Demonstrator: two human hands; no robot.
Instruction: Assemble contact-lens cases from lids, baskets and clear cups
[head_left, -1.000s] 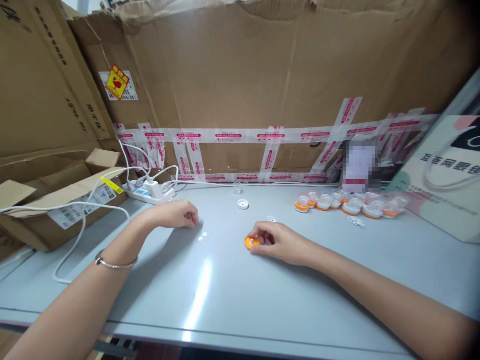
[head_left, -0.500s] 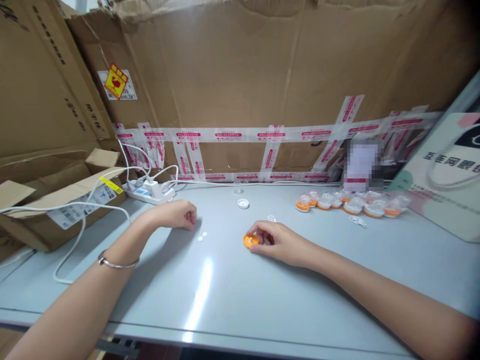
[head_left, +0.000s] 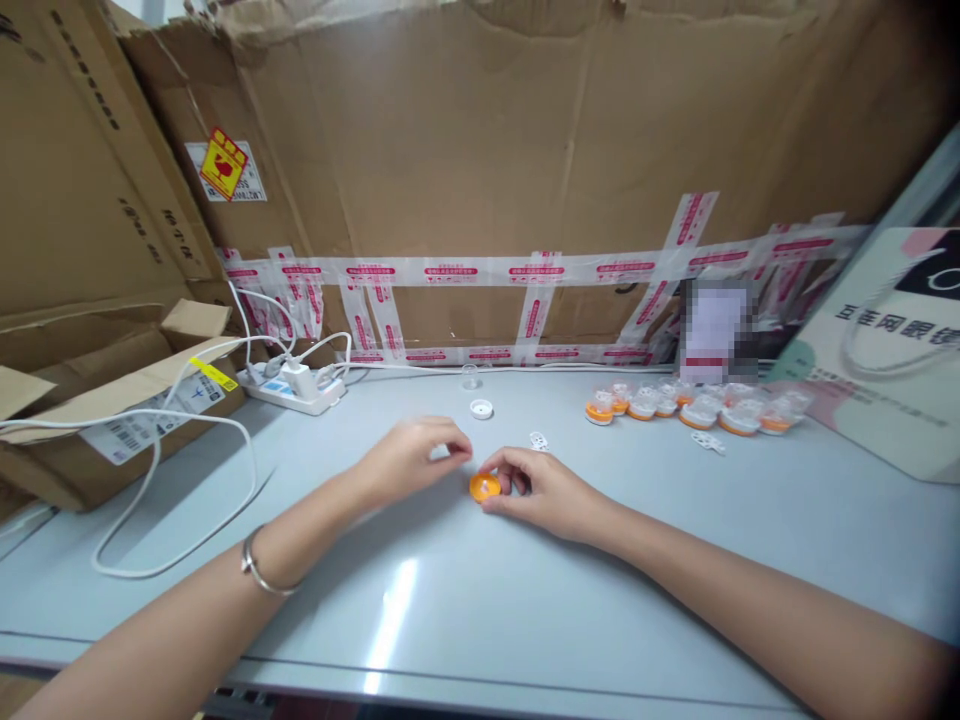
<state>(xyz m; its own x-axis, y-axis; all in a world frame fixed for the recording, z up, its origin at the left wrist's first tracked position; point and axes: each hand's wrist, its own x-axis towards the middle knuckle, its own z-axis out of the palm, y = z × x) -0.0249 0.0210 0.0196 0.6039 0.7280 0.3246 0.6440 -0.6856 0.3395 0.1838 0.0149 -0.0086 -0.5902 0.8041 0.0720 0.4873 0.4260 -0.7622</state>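
My right hand pinches the rim of a shallow orange plastic cup on the table, with a small pale piece at its centre. Just to the left, my left hand hovers with thumb and fingertips brought together by the cup's edge. Whatever those fingertips hold is too small to make out. Behind the hands lie a white round ring-like part, a clear small cup and a white perforated piece.
Several orange-and-white round assemblies with clear tops stand at the back right, with another white flat piece before them. A power strip, white cables and an open carton occupy the left. A large cardboard box walls the back.
My left hand has moved right, from the power strip side to beside the orange cup. Two small white discs seen earlier are now hidden behind it. My right hand keeps its grip.
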